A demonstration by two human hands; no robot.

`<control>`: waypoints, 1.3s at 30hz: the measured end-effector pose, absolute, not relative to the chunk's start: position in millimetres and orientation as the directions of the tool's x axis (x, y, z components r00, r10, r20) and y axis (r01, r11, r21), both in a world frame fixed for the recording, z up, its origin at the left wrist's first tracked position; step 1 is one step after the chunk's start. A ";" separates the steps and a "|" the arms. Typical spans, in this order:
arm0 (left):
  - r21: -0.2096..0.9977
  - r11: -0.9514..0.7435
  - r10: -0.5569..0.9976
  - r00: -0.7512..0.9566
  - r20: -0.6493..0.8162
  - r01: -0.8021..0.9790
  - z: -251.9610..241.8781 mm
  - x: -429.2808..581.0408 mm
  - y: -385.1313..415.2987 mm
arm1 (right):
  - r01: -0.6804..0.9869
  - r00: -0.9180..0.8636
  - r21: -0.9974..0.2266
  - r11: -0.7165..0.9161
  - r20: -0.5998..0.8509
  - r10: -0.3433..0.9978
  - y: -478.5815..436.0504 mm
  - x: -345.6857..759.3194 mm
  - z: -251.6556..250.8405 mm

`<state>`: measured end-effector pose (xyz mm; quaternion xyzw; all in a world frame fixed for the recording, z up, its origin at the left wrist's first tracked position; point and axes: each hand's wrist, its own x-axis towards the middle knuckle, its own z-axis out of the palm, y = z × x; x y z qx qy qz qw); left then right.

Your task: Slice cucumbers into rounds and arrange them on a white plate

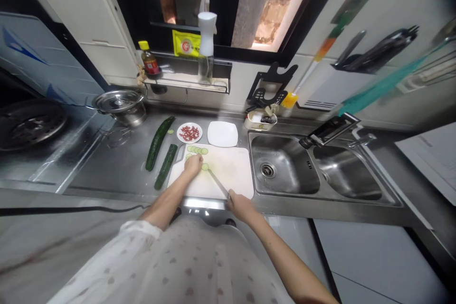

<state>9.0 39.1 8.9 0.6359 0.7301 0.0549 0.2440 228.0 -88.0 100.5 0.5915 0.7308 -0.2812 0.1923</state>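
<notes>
My right hand (241,205) grips a kitchen knife (219,182) by its handle, the blade slanting up and left over the white cutting board (231,171). By the knife's tip lies a cucumber slice (205,166). On the board's left half, my left hand (193,165) has its fingers drawn together just below a row of overlapping cucumber slices (197,150). Whatever those fingers hold, if anything, is hidden. Left of the board rest a cut cucumber (166,167) and a longer cucumber (159,142), with a small cut end (170,131) beside it.
Behind the board stand a plate of chopped red pieces (190,133) and a white square dish (223,133). A steel double sink (285,164) adjoins on the right. A lidded pot (123,106) is at the back left. Above hangs a shelf (185,84) with a spray bottle (206,47).
</notes>
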 end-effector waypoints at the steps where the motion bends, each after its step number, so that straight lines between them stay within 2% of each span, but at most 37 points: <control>1: 0.391 0.189 0.955 -0.076 -0.288 0.901 9.6 9.2 39.0 | 0.974 -0.223 -0.180 0.141 -0.614 0.757 -87.7 227.7 99.7; 11: 0.398 0.199 0.954 -0.083 -0.288 0.896 11.9 10.4 39.2 | 0.963 -0.263 -0.207 0.175 -0.560 0.785 -76.0 224.8 85.3; 29: 0.376 0.167 0.959 -0.061 -0.278 0.911 9.8 9.5 39.4 | 0.970 -0.243 -0.160 0.185 -0.574 0.782 -65.0 207.7 94.5; 34: 0.377 0.141 0.967 -0.046 -0.249 0.915 8.1 9.8 36.6 | 0.968 -0.248 -0.174 0.182 -0.546 0.800 -69.6 212.2 90.7; 39: 0.416 0.041 0.988 0.025 -0.152 0.909 2.5 9.4 22.9 | 0.968 -0.237 -0.197 0.153 -0.537 0.809 -80.9 227.4 90.3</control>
